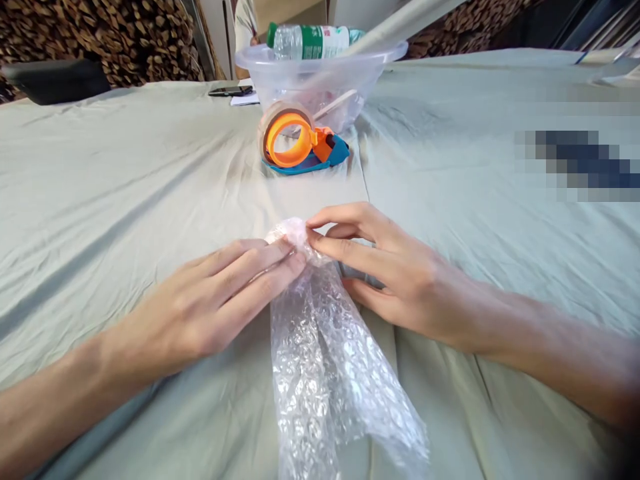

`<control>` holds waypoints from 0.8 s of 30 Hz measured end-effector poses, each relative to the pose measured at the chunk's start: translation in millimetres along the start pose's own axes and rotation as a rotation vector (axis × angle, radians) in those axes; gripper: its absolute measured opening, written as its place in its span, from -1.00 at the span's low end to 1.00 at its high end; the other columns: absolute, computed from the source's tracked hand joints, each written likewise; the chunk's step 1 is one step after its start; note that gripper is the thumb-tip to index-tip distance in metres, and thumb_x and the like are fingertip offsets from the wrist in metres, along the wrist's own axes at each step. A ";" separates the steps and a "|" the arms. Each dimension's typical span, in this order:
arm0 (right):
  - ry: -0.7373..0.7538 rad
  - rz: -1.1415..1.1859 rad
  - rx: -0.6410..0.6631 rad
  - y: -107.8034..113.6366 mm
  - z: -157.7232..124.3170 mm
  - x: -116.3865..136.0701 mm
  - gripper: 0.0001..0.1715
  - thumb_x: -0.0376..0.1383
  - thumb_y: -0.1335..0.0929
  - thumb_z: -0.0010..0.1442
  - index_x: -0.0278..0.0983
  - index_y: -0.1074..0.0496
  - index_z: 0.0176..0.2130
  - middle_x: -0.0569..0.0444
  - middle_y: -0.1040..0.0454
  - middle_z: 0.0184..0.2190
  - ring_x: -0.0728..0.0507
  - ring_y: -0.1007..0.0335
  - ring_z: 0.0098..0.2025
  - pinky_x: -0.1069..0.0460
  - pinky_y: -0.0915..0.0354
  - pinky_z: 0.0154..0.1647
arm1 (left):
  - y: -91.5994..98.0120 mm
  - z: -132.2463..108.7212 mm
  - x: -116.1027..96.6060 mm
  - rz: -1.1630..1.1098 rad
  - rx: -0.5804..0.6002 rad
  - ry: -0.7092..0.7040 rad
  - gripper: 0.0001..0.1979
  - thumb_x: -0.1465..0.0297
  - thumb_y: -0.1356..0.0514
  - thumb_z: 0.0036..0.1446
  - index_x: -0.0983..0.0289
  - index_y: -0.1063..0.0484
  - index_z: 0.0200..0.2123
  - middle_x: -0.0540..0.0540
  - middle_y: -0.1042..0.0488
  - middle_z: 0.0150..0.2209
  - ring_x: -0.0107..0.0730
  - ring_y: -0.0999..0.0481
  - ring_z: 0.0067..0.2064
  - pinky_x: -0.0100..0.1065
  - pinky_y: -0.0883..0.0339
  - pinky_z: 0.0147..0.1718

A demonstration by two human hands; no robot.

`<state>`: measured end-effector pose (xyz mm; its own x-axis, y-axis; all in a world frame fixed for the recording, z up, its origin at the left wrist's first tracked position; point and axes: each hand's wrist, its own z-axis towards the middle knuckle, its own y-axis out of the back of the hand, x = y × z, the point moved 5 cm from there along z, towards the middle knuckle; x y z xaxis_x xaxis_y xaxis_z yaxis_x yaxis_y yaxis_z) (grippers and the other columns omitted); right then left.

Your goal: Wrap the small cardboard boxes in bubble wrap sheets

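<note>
A long strip of transparent bubble wrap (303, 360) lies on the cloth-covered table, its far end bunched into a small roll and its two loose tails spreading toward me. My left hand (215, 293) presses its closed-together fingers on the left side of that roll. From the right, my right hand (400, 267) grips the roll's other side with its fingertips, the thumb lower down beside the wrap. Whatever may be inside the roll is hidden by the layers and my fingers.
Beyond my hands stands an orange and blue tape dispenser (290, 143) with a tape roll. Behind it is a translucent plastic basin (320, 77) with a green-labelled bottle (320, 42) across its top. A phone (230, 91) and a black case (57, 81) lie at the far left.
</note>
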<state>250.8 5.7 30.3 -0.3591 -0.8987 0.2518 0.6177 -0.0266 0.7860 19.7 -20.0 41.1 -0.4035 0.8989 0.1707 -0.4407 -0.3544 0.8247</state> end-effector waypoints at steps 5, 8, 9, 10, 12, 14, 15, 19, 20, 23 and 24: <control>-0.026 0.028 -0.148 -0.1 9.3 -0.4 -0.80 -0.34 -0.48 0.51 -0.19 -0.59 0.11 -0.14 -0.60 0.17 -0.28 -0.69 0.12 -0.16 -0.68 0.13 | -5.2 7.9 1.6 0.007 -0.032 0.016 -0.70 0.57 -0.30 0.53 0.28 -0.57 0.24 0.27 -0.73 0.12 -0.06 -0.79 0.05 -0.14 -0.76 0.02; -0.048 -0.022 -0.200 0.2 14.8 0.7 -0.91 -0.32 -0.45 0.53 -0.16 -0.60 -0.01 -0.06 -0.63 0.02 -0.23 -0.68 0.00 -0.13 -0.67 0.01 | -7.6 11.5 -0.6 0.016 -0.098 0.015 -0.77 0.55 -0.37 0.48 0.28 -0.59 0.14 0.25 -0.74 0.00 -0.07 -0.79 -0.04 -0.15 -0.74 -0.11; -0.049 -0.031 -0.204 0.1 16.1 1.3 -0.91 -0.32 -0.43 0.53 -0.16 -0.60 -0.03 -0.05 -0.63 -0.02 -0.22 -0.67 -0.03 -0.12 -0.67 -0.03 | -7.7 12.9 -1.7 0.010 -0.122 0.020 -0.80 0.54 -0.38 0.47 0.27 -0.60 0.11 0.23 -0.74 -0.02 -0.07 -0.80 -0.05 -0.16 -0.73 -0.13; -0.043 -0.033 -0.205 0.0 17.1 2.1 -0.91 -0.32 -0.43 0.53 -0.16 -0.61 -0.04 -0.04 -0.64 -0.04 -0.22 -0.67 -0.05 -0.12 -0.66 -0.05 | -7.7 14.3 -2.7 -0.007 -0.141 0.031 -0.81 0.53 -0.39 0.47 0.25 -0.60 0.08 0.22 -0.74 -0.03 -0.08 -0.80 -0.05 -0.16 -0.73 -0.13; -0.023 -0.026 -0.206 0.1 18.2 3.8 -0.89 -0.35 -0.43 0.51 -0.18 -0.61 -0.05 -0.05 -0.64 -0.04 -0.22 -0.67 -0.05 -0.12 -0.66 -0.06 | -6.3 16.7 -3.5 -0.060 -0.194 0.070 -0.82 0.55 -0.37 0.47 0.22 -0.60 0.06 0.17 -0.74 -0.04 -0.13 -0.80 -0.02 -0.19 -0.73 -0.08; -0.025 0.003 -0.210 0.7 18.3 4.6 -0.89 -0.37 -0.44 0.50 -0.19 -0.61 -0.04 -0.07 -0.64 0.00 -0.22 -0.69 -0.02 -0.12 -0.66 -0.02 | -6.3 18.2 0.1 -0.139 -0.221 0.165 -0.83 0.55 -0.35 0.50 0.20 -0.60 0.06 0.13 -0.75 -0.03 -0.23 -0.78 -0.03 -0.24 -0.72 -0.03; -0.025 0.028 -0.212 1.5 18.1 5.4 -0.90 -0.37 -0.44 0.52 -0.20 -0.61 -0.04 -0.09 -0.64 0.01 -0.22 -0.69 0.00 -0.12 -0.66 0.00 | -6.2 18.4 2.4 -0.188 -0.247 0.204 -0.86 0.53 -0.35 0.52 0.19 -0.60 0.03 0.11 -0.74 -0.06 -0.28 -0.77 -0.07 -0.27 -0.71 -0.06; 0.005 0.142 -0.117 3.6 17.4 12.0 -0.89 -0.38 -0.38 0.50 -0.26 -0.55 -0.03 -0.25 -0.58 0.12 -0.22 -0.68 0.00 -0.17 -0.64 0.05 | -4.2 17.7 8.1 -0.319 -0.406 0.228 -0.81 0.48 -0.33 0.49 0.14 -0.51 -0.23 0.00 -0.65 -0.23 -0.35 -0.69 -0.22 -0.33 -0.62 -0.28; 0.004 0.153 -0.086 4.4 17.5 13.4 -0.90 -0.38 -0.39 0.47 -0.26 -0.53 -0.05 -0.28 -0.56 0.14 -0.25 -0.66 0.01 -0.20 -0.63 0.06 | -5.7 17.8 10.2 -0.317 -0.400 0.272 -0.77 0.50 -0.32 0.49 0.14 -0.48 -0.28 -0.01 -0.65 -0.21 -0.35 -0.70 -0.20 -0.33 -0.64 -0.24; -0.040 0.165 -0.070 8.0 19.7 14.4 -0.96 -0.28 -0.46 0.47 -0.20 -0.55 -0.11 -0.21 -0.58 0.09 -0.29 -0.62 0.02 -0.22 -0.61 0.07 | -10.1 18.3 14.8 -0.312 -0.349 0.428 -0.76 0.45 -0.37 0.51 0.14 -0.51 -0.29 -0.03 -0.64 -0.21 -0.34 -0.69 -0.19 -0.31 -0.63 -0.21; -0.062 0.171 -0.086 9.0 20.9 13.9 -0.92 -0.24 -0.48 0.50 -0.19 -0.58 -0.13 -0.15 -0.59 0.05 -0.27 -0.62 0.00 -0.21 -0.61 0.08 | -10.5 18.3 15.5 -0.318 -0.344 0.465 -0.77 0.39 -0.41 0.50 0.13 -0.54 -0.28 -0.03 -0.64 -0.19 -0.33 -0.69 -0.18 -0.30 -0.64 -0.20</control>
<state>236.7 2.1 52.7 -0.2850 -0.8645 0.4140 0.7301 0.0841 0.6782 32.7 2.3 45.0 -0.4812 0.7961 -0.3670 -0.7958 -0.2212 0.5637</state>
